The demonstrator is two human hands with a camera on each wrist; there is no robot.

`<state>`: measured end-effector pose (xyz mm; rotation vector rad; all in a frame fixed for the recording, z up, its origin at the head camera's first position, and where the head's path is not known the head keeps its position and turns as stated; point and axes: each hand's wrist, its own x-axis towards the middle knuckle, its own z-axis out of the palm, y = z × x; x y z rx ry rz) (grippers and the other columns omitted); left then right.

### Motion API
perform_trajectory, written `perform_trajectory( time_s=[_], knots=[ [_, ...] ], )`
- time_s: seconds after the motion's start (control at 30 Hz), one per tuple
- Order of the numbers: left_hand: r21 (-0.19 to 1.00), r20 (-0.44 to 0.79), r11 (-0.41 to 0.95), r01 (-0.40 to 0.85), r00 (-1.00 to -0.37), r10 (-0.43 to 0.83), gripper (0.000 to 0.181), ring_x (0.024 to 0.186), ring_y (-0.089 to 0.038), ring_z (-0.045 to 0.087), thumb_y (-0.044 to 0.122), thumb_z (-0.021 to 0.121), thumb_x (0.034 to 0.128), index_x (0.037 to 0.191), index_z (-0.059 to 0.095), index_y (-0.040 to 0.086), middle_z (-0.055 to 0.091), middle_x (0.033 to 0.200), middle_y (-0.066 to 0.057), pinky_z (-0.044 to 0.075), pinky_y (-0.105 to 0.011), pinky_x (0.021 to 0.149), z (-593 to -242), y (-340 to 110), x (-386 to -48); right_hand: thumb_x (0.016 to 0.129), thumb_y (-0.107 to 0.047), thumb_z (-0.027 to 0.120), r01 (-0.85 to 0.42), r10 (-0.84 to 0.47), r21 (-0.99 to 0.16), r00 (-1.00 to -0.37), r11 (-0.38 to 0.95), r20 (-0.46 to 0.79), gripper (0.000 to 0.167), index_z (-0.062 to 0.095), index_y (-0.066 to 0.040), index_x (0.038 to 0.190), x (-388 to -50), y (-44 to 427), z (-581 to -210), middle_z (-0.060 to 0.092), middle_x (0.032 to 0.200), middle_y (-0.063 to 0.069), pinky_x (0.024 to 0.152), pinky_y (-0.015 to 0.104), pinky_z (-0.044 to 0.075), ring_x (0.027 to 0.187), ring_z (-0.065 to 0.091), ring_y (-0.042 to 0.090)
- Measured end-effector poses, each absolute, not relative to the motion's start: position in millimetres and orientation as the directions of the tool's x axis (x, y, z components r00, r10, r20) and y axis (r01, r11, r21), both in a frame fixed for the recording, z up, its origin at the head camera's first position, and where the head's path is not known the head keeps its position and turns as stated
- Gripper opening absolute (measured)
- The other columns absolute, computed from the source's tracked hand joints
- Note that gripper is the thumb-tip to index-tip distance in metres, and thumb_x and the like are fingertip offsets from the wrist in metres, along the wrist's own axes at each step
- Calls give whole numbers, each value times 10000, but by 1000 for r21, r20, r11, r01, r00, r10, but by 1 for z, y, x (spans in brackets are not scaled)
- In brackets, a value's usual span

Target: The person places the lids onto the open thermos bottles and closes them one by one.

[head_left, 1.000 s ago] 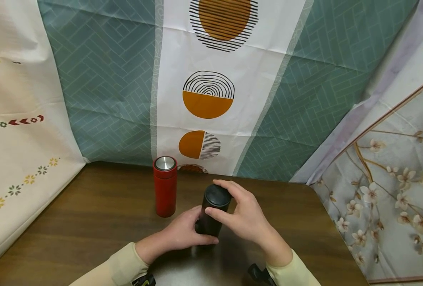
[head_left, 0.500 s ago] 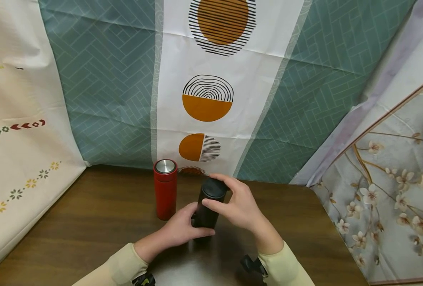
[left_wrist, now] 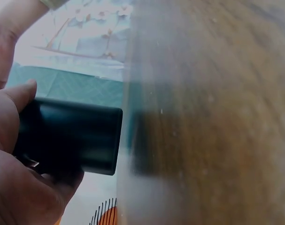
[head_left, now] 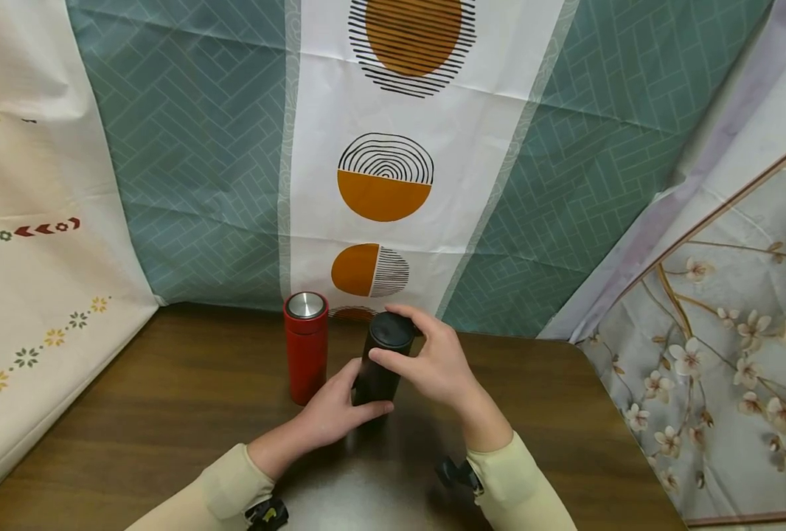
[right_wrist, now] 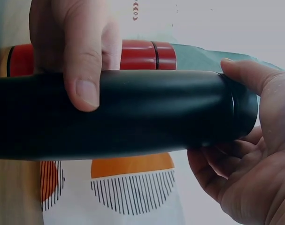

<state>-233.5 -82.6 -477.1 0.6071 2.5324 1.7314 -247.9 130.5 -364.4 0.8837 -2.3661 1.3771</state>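
Note:
A black thermos flask (head_left: 376,380) stands nearly upright, leaning slightly, between both hands. Its lower body is gripped by my left hand (head_left: 333,413), with the thumb across the front side. My right hand (head_left: 436,361) holds the lid (head_left: 393,330) at the top, thumb on the near side and fingers behind. In the left wrist view, a narrow gap shows between the base of the flask (left_wrist: 76,136) and the tabletop. A red thermos flask (head_left: 307,361) with a silver-topped lid stands just left of the black one; the right wrist view shows part of it behind my left hand (right_wrist: 83,51).
The brown wooden table (head_left: 187,413) reaches back to a green and white patterned cloth (head_left: 200,184). A cream cloth (head_left: 48,280) hangs along the left side and a floral cloth (head_left: 718,369) along the right.
Both hands have carried the black flask away from me and a little to the left, nearer the red flask. Their hold on it looks the same, and the red flask stays in place.

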Motion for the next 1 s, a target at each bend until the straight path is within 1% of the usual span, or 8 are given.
perform_trajectory(
  time_s=[0.13, 0.33, 0.43, 0.77, 1.0],
  knots=[
    [898, 213, 312, 311, -927, 309, 742, 1329, -278, 660, 377, 897, 970, 1570, 516, 164, 647, 1459, -41, 532, -597, 1119, -478, -82, -236, 900, -287, 949, -616, -369, -709, -783, 343, 501, 655, 690, -221, 1498, -253, 127, -367, 747, 1341, -21, 989, 492, 579, 1166, 705, 199],
    [903, 211, 300, 307, -926, 312, 700, 1330, -291, 662, 353, 889, 982, 1534, 528, 118, 660, 1456, -76, 522, -603, 1130, -480, -83, -241, 892, -269, 949, -603, -369, -729, -790, 323, 490, 664, 688, -195, 1498, -258, 123, -371, 742, 1366, -11, 1026, 526, 552, 1212, 683, 220],
    [907, 208, 291, 304, -925, 318, 698, 1341, -294, 654, 334, 884, 989, 1538, 519, 105, 649, 1469, -88, 510, -604, 1143, -481, -83, -242, 887, -271, 950, -601, -363, -731, -792, 323, 490, 665, 692, -201, 1496, -260, 122, -373, 741, 1373, -15, 1037, 535, 543, 1217, 682, 220],
    [922, 183, 262, 285, -917, 354, 733, 1397, -331, 615, 291, 830, 1037, 1611, 432, 68, 572, 1557, -140, 493, -623, 1166, -478, -81, -247, 904, -332, 927, -546, -303, -763, -834, 346, 460, 659, 681, -256, 1511, -266, 120, -378, 724, 1401, 7, 1077, 580, 515, 1266, 659, 263],
    [924, 175, 261, 279, -916, 360, 752, 1423, -338, 594, 297, 814, 1050, 1636, 401, 71, 548, 1593, -148, 462, -638, 1191, -479, -79, -255, 943, -330, 891, -550, -293, -763, -833, 341, 469, 679, 627, -266, 1566, -270, 120, -383, 688, 1460, 54, 1111, 667, 485, 1306, 651, 312]
  ],
)
